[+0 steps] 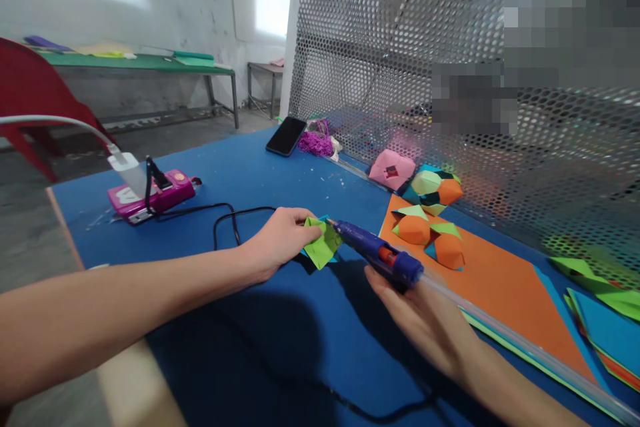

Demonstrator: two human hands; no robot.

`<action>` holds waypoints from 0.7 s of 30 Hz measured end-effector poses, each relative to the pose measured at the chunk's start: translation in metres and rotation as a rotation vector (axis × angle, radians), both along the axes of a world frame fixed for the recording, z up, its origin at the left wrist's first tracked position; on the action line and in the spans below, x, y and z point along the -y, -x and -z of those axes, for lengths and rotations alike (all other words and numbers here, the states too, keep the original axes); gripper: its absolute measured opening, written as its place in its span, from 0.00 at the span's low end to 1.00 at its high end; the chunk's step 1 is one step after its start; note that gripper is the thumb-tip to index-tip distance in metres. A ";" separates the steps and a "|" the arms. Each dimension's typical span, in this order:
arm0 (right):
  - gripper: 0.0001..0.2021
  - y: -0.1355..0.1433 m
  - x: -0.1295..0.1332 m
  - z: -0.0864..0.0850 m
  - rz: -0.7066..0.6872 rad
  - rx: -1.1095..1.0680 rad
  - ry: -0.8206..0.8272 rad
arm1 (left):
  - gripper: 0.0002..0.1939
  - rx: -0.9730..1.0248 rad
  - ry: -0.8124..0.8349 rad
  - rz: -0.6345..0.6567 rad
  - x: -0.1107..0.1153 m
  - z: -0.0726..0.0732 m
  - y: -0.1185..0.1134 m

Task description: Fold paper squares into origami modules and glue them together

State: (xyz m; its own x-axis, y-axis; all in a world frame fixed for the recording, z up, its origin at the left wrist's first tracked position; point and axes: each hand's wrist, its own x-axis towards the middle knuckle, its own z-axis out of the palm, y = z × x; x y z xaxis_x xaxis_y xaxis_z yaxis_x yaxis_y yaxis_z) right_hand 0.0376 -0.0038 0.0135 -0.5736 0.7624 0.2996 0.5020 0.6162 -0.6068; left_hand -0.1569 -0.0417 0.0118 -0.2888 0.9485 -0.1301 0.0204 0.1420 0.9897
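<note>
Near the middle of the blue table, my left hand point(286, 240) pinches a folded green and blue paper piece point(321, 245) between thumb and fingers. My right hand point(417, 303) is wrapped round a blue glue gun point(373, 247) from below; its handle is mostly hidden. The gun's nozzle points left and meets the upper right edge of the folded paper, though whether it touches cannot be told. A long clear glue stick point(520, 340) runs out of the gun's back toward the lower right.
Folded paper shapes point(413, 228) sit on orange sheets point(505, 287) at the right, beside a perforated metal panel point(360, 47). A magenta power strip point(175, 190) with a white adapter is at left, its black cord crossing the blue table point(240, 173). A phone point(287, 136) lies behind.
</note>
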 end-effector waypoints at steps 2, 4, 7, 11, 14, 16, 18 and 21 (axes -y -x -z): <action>0.09 0.000 0.001 -0.003 0.007 0.016 0.017 | 0.05 0.007 -0.003 0.001 0.000 0.000 0.001; 0.11 0.000 0.001 -0.007 0.014 0.023 0.042 | 0.05 0.022 -0.008 0.000 0.000 0.000 0.001; 0.14 -0.001 -0.001 -0.012 0.046 0.016 0.070 | 0.05 0.046 -0.014 -0.016 -0.001 -0.001 0.003; 0.17 -0.003 -0.007 -0.016 0.039 -0.047 0.213 | 0.04 0.045 -0.026 -0.045 -0.001 -0.003 0.004; 0.17 -0.002 -0.008 -0.017 -0.017 -0.144 0.373 | 0.04 0.036 -0.028 -0.049 -0.001 -0.005 0.005; 0.17 -0.001 -0.009 -0.018 -0.024 -0.211 0.442 | 0.04 0.046 -0.034 -0.040 0.000 -0.006 0.005; 0.16 0.000 -0.012 -0.016 -0.001 -0.276 0.468 | 0.05 0.047 -0.036 -0.033 0.001 -0.006 0.004; 0.14 0.004 -0.023 -0.009 0.061 -0.336 0.441 | 0.04 0.059 -0.018 -0.017 0.003 -0.008 0.000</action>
